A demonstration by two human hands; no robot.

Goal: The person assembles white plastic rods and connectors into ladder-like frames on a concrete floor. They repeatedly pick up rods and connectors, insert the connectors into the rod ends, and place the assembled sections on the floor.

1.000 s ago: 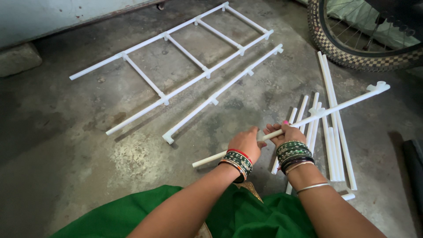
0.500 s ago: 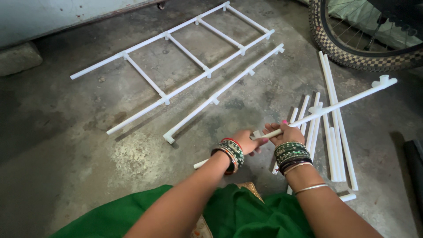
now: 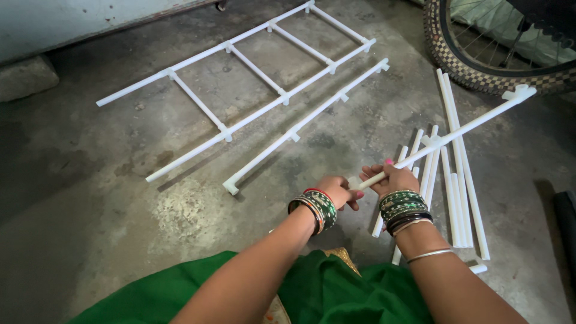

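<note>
Since a second ago, my left hand (image 3: 337, 191) has slid up the long white pipe (image 3: 444, 137) toward my right. Floor (image 3: 84, 198), far edge: ladder-like pipe frame (image 3: 240, 90), laid flat; single fitted rail (image 3: 306, 123) beside it. Right edge: loose pipes (image 3: 459, 180) under a bicycle wheel (image 3: 480, 66). Both hands closed on the raised pipe, right hand (image 3: 393, 179) steadying, seemingly to work its near end.

A bicycle wheel (image 3: 480, 60) stands at the far right, a grey stone block (image 3: 27, 78) lies far left on the concrete floor (image 3: 90, 198)
</note>
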